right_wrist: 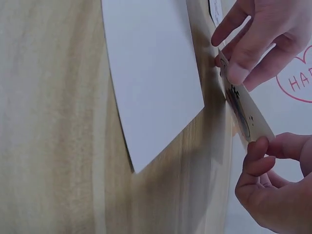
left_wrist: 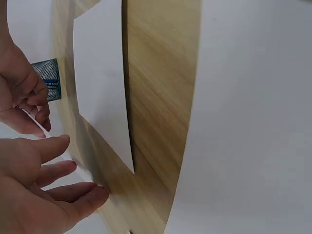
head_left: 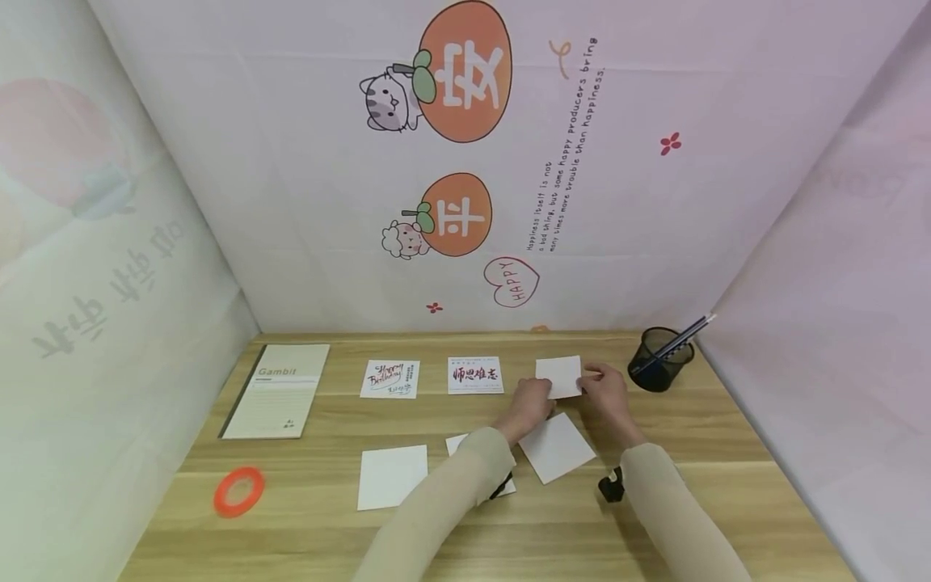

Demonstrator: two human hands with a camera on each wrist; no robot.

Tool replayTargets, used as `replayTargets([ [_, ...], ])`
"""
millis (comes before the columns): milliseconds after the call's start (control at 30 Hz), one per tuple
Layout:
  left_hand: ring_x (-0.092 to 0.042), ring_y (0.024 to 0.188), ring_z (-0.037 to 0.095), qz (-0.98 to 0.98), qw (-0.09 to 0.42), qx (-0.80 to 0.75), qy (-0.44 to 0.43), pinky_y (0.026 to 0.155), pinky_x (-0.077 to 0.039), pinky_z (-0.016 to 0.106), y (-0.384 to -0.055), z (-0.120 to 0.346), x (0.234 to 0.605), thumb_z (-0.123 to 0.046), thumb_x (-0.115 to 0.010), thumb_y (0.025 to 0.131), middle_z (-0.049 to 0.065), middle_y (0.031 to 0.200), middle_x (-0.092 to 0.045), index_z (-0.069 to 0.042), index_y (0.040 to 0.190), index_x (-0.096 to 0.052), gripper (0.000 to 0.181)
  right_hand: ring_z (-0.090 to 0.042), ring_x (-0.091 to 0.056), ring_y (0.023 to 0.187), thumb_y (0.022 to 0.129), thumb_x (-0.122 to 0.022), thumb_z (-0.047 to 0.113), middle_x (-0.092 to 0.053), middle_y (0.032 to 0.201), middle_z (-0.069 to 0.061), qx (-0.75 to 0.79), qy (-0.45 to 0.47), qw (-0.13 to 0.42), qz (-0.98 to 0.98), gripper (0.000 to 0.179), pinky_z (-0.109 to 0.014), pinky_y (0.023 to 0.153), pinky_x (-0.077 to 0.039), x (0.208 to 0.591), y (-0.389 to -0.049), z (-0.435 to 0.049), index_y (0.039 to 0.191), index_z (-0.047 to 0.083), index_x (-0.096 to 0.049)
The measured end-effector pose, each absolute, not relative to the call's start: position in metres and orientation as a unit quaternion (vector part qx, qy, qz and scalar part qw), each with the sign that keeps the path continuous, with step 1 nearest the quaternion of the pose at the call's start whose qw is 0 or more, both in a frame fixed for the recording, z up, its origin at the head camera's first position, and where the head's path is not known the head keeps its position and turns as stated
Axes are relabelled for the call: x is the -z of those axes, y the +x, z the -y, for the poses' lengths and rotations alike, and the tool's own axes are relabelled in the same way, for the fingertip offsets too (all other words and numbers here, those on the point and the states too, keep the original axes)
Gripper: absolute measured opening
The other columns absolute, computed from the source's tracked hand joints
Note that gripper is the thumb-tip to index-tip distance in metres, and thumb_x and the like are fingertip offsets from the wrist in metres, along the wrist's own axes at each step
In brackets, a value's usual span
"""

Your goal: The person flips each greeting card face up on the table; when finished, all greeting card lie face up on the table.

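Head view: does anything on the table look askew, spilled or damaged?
The blank square just below the card held by the left hand and right hand looks askew: it lies turned at an angle, while the leftmost blank square sits nearly straight. I see no spill or damage.

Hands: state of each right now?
Left hand: closed, holding the card.
Right hand: closed, pinching the same card.

The place is looking like a desk booth: printed sheeting (head_left: 305,137) is rising at twelve o'clock, and on the wood-grain desktop (head_left: 320,537) a notebook (head_left: 273,400) is lying at ten, a pen cup (head_left: 650,376) standing at two.
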State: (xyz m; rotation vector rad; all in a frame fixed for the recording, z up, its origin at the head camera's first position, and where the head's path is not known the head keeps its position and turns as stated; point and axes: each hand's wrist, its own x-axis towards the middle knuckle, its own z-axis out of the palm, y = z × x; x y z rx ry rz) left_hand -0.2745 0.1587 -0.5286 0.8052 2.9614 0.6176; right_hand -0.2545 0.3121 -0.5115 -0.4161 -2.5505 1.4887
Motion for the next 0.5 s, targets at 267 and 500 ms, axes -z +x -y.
replayTargets([
  [267, -0.062, 0.069, 0.017, -0.948, -0.027, -0.156, 0.276, 0.057, -0.049, 0.026, -0.2704, -0.1545, 0.5280, -0.017, -0.067, 0.090, 0.004, 0.075, -0.065, -0.009, 0.093, -0.062, 0.010, -0.020, -0.060, 0.070, 0.085, -0.060, 0.003, -0.066, 0.085, -0.016, -0.539, -0.136, 0.034, 0.830, 0.062, -0.029, 0.063, -0.050, 0.5105, -0.2502, -0.3137, 0.141, -0.010, -0.036],
  [500, -0.062, 0.073, 0.020, -0.948, -0.064, -0.080, 0.303, 0.059, -0.050, 0.029, -0.2656, -0.1488, 0.5259, -0.011, -0.062, 0.091, 0.006, 0.079, -0.067, -0.010, 0.100, -0.062, 0.008, -0.021, -0.061, 0.073, 0.088, -0.061, 0.006, -0.067, 0.088, -0.015, -0.566, -0.120, -0.009, 0.816, 0.080, -0.033, 0.068, -0.051, 0.5093, -0.2489, -0.3126, 0.150, -0.005, -0.012],
])
